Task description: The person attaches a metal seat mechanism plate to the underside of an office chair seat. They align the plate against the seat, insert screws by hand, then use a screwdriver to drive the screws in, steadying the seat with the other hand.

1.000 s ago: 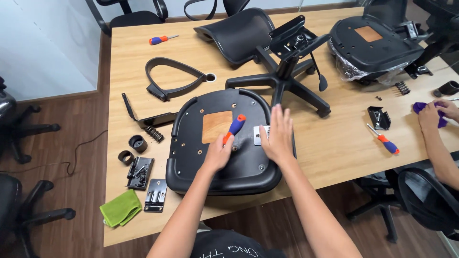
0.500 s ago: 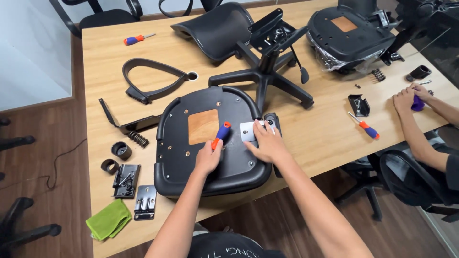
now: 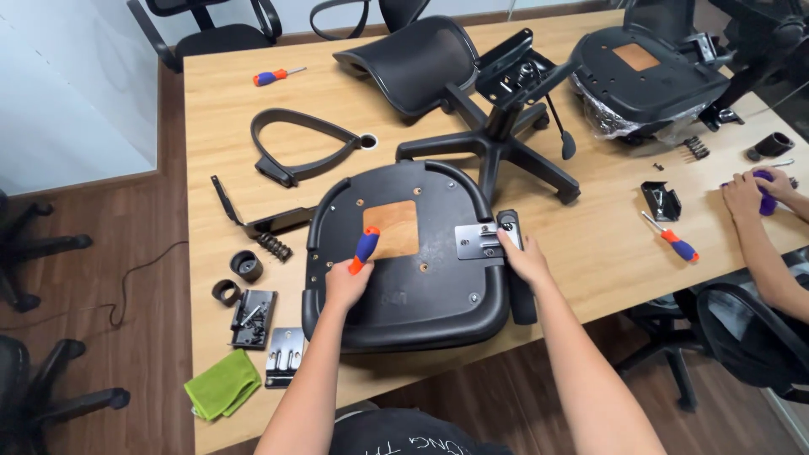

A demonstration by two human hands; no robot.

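- Two bare hands work on an upturned black seat pan (image 3: pixel 421 286) that lies underside up at the near edge of the wooden table (image 3: pixel 590 244).
- Left hand (image 3: pixel 347 282) rests on the seat pan's near-left part, fingers curled shut around a blue-and-orange screwdriver (image 3: pixel 365 249).
- Right hand (image 3: pixel 524 257) sits at the seat pan's right edge, fingertips pressed on a black armrest (image 3: pixel 514 253) beside a grey metal bracket (image 3: pixel 479 241).
- Left of the seat pan: a green cloth (image 3: pixel 222 384), metal plates (image 3: pixel 253 318) and a spring (image 3: pixel 273 246).
- Beyond the seat pan stands a black five-star base (image 3: pixel 497 143), tipped.
- Far right of the seat pan, another person's hands (image 3: pixel 754 194) hold something purple.
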